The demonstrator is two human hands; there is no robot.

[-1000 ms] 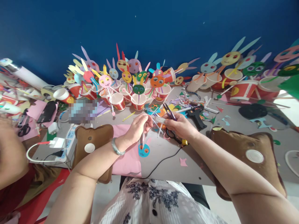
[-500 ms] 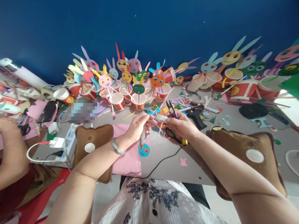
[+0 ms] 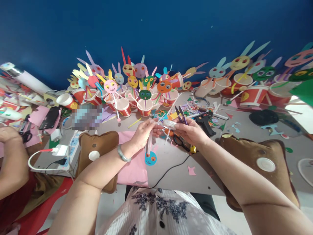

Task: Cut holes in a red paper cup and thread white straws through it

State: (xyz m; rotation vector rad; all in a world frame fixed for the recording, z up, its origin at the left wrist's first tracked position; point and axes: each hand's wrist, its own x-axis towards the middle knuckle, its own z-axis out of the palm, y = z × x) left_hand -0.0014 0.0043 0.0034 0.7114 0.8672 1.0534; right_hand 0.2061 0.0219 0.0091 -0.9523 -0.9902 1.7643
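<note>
One hand, the right (image 3: 193,131), holds tape (image 3: 169,124) and snips (image 3: 183,117).

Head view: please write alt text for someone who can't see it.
A person's left hand and right hand work above a cluttered table, the right holding snips and what seems clear tape; behind stand paper cups with colourful rabbit-eared faces.

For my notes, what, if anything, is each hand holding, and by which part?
Right hand: a clear tape roll by its edge, and scissors by the handles. Left hand: a pale strip by its far end.
</note>
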